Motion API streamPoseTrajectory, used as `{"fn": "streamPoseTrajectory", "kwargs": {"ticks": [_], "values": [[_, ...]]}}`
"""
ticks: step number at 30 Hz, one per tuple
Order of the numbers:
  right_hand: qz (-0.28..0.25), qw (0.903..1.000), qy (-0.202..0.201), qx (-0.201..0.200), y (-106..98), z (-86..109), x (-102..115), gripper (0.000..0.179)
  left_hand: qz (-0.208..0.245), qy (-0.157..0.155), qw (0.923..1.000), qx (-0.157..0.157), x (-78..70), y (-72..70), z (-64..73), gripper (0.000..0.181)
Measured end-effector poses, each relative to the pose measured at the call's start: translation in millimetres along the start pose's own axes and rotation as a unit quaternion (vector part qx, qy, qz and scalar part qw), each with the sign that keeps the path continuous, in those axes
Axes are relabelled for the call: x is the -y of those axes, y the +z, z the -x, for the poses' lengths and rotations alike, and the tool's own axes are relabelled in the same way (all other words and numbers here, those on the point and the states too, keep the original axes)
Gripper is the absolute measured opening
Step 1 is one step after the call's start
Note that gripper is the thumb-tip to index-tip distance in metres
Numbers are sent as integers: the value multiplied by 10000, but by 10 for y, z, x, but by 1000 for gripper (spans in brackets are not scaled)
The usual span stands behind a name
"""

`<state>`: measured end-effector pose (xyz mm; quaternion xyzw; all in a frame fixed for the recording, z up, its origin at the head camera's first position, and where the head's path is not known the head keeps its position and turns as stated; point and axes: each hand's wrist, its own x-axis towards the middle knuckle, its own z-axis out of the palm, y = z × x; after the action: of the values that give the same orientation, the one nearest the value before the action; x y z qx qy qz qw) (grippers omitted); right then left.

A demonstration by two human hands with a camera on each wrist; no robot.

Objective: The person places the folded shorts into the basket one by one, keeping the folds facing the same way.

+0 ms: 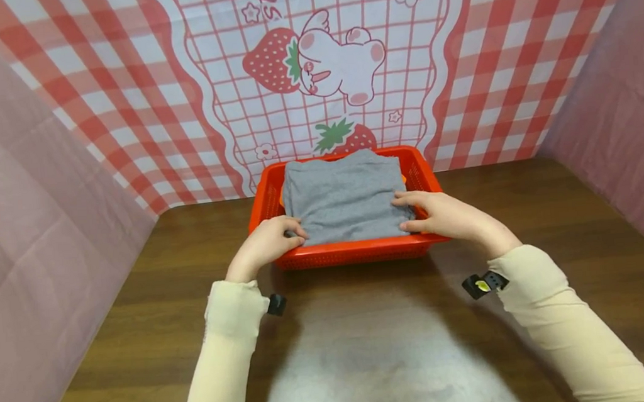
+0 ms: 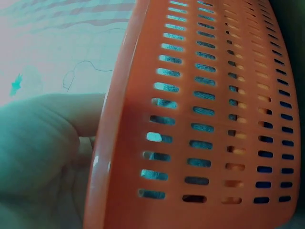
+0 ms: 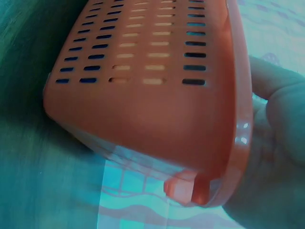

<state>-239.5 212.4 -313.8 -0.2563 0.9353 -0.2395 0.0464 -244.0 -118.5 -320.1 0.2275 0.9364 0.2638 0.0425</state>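
Observation:
A folded grey cloth (image 1: 344, 199) lies in a red plastic basket (image 1: 354, 252), filling most of its top. My left hand (image 1: 265, 242) reaches over the basket's front left corner, its loosely bent fingertips at the cloth's near left edge. At the opposite side my right hand (image 1: 448, 216) extends over the rim, fingers spread and thumb apart, with the tips touching the cloth's right edge. In the left wrist view, the slotted basket wall (image 2: 138, 109) hides those fingertips. The right wrist view has the basket's rim (image 3: 243, 124) in front of the right fingers.
The basket stands on a brown wooden table (image 1: 367, 342), against a red-and-white strawberry-print cloth backdrop (image 1: 486, 55). Pink fabric (image 1: 27, 205) hangs along the left side, and more pink fabric (image 1: 626, 101) borders the right. Bits of orange show through the basket slots.

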Motion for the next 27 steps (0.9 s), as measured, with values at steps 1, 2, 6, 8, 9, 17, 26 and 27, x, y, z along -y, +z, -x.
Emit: {"fn": "streamPoseTrajectory", "kwargs": {"ticks": [1,2,6,8,9,17,26,27], "values": [[41,10000,15,12,6,-12,4,58,19,-14,10000,-23,5,3,-7,12],[88,10000,25,22,13,-24,9,58,30,-45,10000,-37,10,7,-17,10],[208,9998,29,-22,40,-50,12,57,-38,-133,9999,-57,22,21,-53,9],[190,9998,-16,-71,52,-43,3,57,-74,-178,9998,-104,21,33,-60,9],[186,9998,-53,-106,56,-36,-4,57,-72,-199,9997,-147,20,44,-59,10],[77,9988,-293,-397,74,48,-11,53,90,-233,9974,-681,6,106,8,10],[256,9959,-464,-731,73,170,34,43,403,111,9905,-1310,-42,99,155,5],[252,9955,-487,-772,79,183,40,43,445,136,9898,-1347,-48,103,170,5]]}}
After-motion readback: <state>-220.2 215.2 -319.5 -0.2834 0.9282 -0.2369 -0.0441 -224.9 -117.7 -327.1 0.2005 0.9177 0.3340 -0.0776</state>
